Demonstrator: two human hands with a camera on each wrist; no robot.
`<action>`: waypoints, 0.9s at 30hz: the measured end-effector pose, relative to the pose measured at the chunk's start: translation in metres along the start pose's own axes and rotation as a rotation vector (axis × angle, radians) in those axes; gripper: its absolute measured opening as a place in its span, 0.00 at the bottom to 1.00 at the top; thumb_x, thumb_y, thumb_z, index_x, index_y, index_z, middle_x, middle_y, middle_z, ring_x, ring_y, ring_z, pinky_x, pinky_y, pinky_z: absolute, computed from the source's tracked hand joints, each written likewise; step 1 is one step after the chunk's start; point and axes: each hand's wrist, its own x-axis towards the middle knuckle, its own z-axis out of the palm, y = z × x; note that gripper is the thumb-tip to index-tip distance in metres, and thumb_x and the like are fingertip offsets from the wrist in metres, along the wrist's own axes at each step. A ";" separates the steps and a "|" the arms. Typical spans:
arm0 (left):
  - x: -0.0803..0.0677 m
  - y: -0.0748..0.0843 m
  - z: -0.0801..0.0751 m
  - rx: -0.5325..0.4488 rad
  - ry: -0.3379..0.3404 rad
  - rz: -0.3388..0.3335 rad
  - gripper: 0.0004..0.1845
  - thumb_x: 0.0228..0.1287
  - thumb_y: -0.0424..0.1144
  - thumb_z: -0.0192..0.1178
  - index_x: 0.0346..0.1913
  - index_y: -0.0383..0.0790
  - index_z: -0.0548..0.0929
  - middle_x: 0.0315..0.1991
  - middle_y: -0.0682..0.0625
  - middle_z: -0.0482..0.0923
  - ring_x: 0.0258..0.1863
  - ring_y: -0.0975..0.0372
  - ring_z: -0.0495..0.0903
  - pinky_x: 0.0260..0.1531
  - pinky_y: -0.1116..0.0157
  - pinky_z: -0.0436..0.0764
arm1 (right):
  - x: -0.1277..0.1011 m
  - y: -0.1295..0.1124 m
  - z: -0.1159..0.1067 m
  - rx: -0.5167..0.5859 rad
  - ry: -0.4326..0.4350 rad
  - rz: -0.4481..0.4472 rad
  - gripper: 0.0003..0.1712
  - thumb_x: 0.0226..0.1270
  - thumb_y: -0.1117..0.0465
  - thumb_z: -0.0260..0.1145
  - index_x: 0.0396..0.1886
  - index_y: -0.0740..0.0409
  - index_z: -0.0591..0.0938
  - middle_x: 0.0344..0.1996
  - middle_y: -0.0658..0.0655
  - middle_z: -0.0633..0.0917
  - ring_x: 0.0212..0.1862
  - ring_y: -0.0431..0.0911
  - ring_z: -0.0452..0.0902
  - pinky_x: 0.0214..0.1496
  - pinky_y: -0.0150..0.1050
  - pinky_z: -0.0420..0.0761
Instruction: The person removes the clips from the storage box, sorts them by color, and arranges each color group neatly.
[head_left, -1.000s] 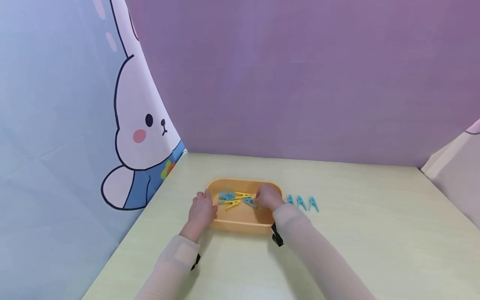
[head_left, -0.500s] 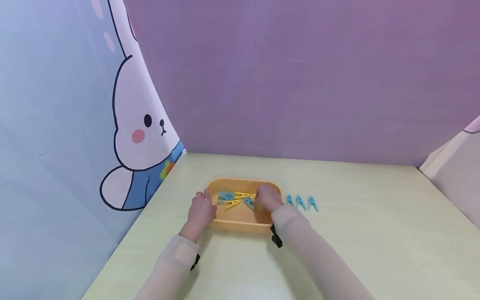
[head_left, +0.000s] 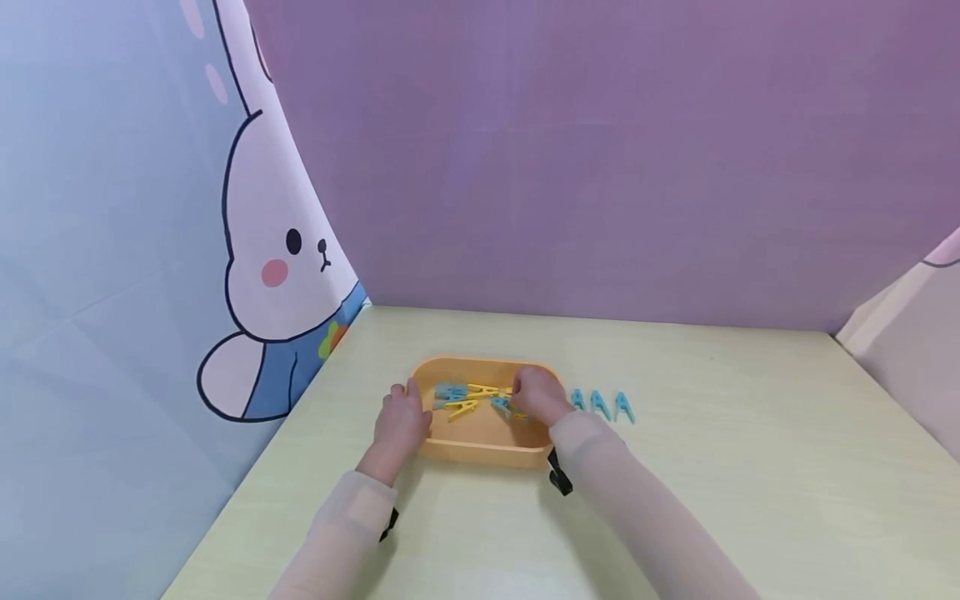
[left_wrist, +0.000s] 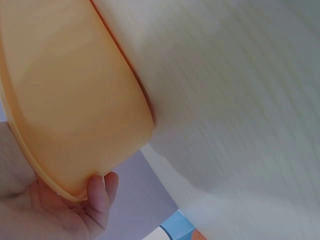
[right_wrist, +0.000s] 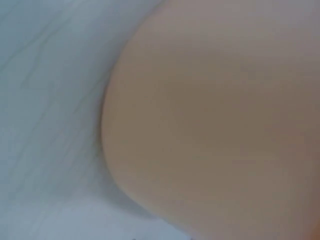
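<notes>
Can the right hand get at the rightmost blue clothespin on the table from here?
Probably yes. The right hand is down in the tray, so it would have to clear the tray's right side first, but nothing covers the blue clothespin.

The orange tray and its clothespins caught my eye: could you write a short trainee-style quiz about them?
1. How many blue clothespins show outside the orange tray, in the row to its right?
2. True or false: the left hand grips the tray's edge.
3. Which color lies inside the tray alongside blue? A) red B) yellow C) purple

Key: 1. Three. 2. True. 3. B, the yellow clothespins.
</notes>
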 end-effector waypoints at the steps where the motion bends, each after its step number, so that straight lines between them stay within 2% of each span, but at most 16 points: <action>1: 0.000 0.000 0.000 -0.001 -0.002 -0.001 0.35 0.62 0.38 0.59 0.65 0.23 0.57 0.52 0.29 0.64 0.47 0.44 0.70 0.40 0.53 0.75 | 0.000 0.000 -0.001 0.005 0.001 -0.002 0.05 0.56 0.66 0.65 0.23 0.56 0.80 0.23 0.51 0.77 0.28 0.45 0.71 0.31 0.39 0.73; 7: -0.001 0.001 -0.001 -0.005 -0.004 -0.004 0.34 0.62 0.38 0.59 0.65 0.23 0.57 0.52 0.29 0.64 0.47 0.44 0.69 0.39 0.53 0.75 | -0.003 0.000 -0.003 0.085 -0.001 -0.014 0.08 0.57 0.65 0.65 0.20 0.56 0.77 0.21 0.51 0.75 0.26 0.44 0.69 0.26 0.36 0.69; 15: -0.001 0.001 -0.001 0.008 0.000 0.009 0.34 0.62 0.38 0.58 0.65 0.22 0.58 0.52 0.29 0.64 0.47 0.44 0.70 0.40 0.53 0.76 | -0.010 0.006 -0.012 0.201 0.038 -0.058 0.08 0.54 0.64 0.69 0.20 0.58 0.79 0.22 0.51 0.77 0.26 0.44 0.70 0.27 0.35 0.70; 20: 0.000 0.001 -0.001 0.007 -0.013 -0.003 0.34 0.63 0.38 0.58 0.65 0.23 0.57 0.53 0.29 0.63 0.47 0.44 0.69 0.40 0.53 0.75 | -0.016 0.012 -0.020 0.243 0.064 -0.060 0.08 0.54 0.64 0.69 0.20 0.60 0.79 0.22 0.51 0.77 0.26 0.44 0.71 0.27 0.34 0.71; 27: 0.000 0.001 0.000 0.004 -0.014 -0.001 0.35 0.63 0.38 0.58 0.65 0.23 0.57 0.53 0.29 0.63 0.47 0.44 0.69 0.40 0.52 0.75 | -0.020 0.020 -0.024 0.328 0.048 -0.038 0.07 0.56 0.63 0.68 0.23 0.60 0.80 0.24 0.52 0.78 0.24 0.44 0.71 0.23 0.34 0.73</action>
